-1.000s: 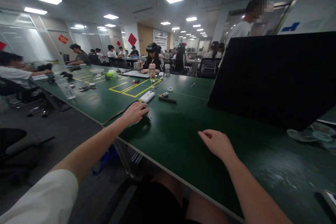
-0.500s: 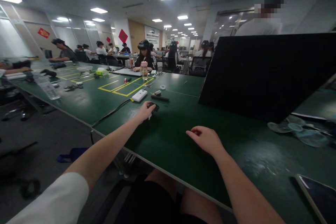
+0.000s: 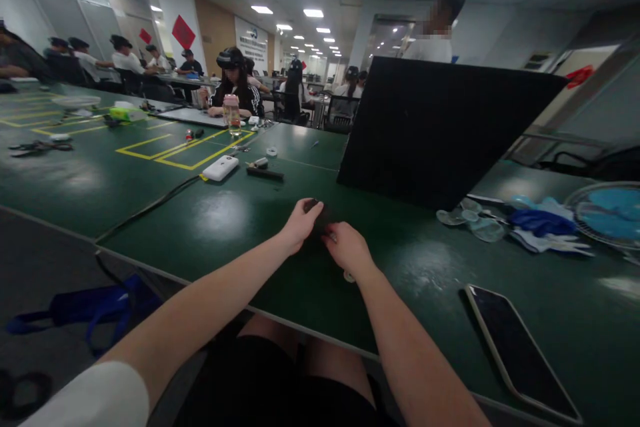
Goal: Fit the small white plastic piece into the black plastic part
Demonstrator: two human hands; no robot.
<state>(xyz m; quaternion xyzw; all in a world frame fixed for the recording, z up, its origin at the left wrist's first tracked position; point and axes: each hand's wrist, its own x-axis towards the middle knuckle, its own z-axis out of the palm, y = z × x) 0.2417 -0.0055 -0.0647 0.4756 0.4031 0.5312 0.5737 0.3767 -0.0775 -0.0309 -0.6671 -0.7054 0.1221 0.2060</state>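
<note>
My left hand [image 3: 300, 225] is closed around a small dark object [image 3: 320, 217] just above the green table [image 3: 250, 267]. What kind of object it is cannot be made out. My right hand [image 3: 350, 250] meets it from the right, its thumb and fingers pinched at the object's near end. Whatever lies between those fingers is mostly hidden. A small pale ring-shaped thing [image 3: 349, 276] peeks out beneath my right wrist.
Beyond my hands lie a black bar [image 3: 265, 174] and a white device [image 3: 221, 168]. A large black panel [image 3: 430, 130] stands at the right. A phone [image 3: 520, 353], gloves [image 3: 547, 230] and a round fan-like grille [image 3: 613, 213] lie rightward. A person [image 3: 233, 90] sits opposite.
My left hand has brought the dark object nearer to my right hand, and the two now almost touch around it. The camera view has turned to the right.
</note>
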